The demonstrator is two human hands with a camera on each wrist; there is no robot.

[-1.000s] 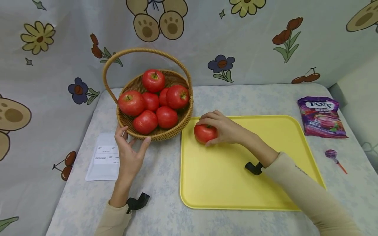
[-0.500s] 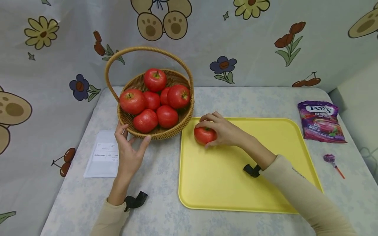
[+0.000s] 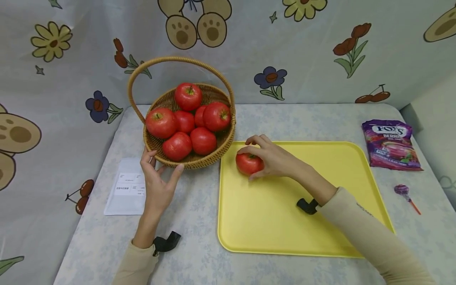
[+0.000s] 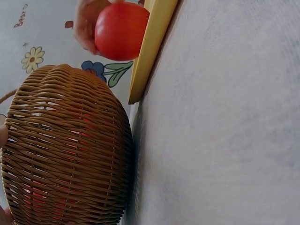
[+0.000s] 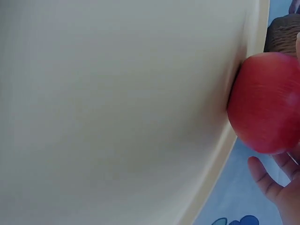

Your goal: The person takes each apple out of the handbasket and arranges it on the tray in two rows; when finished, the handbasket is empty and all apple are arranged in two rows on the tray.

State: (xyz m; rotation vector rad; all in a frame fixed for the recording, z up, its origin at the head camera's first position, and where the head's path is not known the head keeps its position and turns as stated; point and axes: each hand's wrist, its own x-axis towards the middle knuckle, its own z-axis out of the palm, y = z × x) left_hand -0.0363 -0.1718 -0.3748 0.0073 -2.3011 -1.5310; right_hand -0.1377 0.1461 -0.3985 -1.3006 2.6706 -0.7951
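Note:
My left hand point(image 3: 158, 190) holds the near side of a wicker basket point(image 3: 221, 152), its thumb and fingers spread along the rim. Several red apples point(image 3: 161, 122) lie inside the basket, and its hooped handle stands up. In the left wrist view the woven wall of the basket point(image 4: 70, 145) fills the left side, with fingertips at its edge. My right hand point(image 3: 272, 158) has its thumb and fingers around a single red apple point(image 3: 247, 163) at the far left corner of the yellow tray point(image 3: 285, 221). The right wrist view shows this apple point(image 5: 267, 103) close to the tray's rim.
On the right lie a purple candy bag point(image 3: 392, 144) and a lollipop point(image 3: 402, 190) with an orange stick. A white labelled packet point(image 3: 124, 198) lies left of my left hand. Behind the table hangs a patterned cloth point(image 3: 303, 51).

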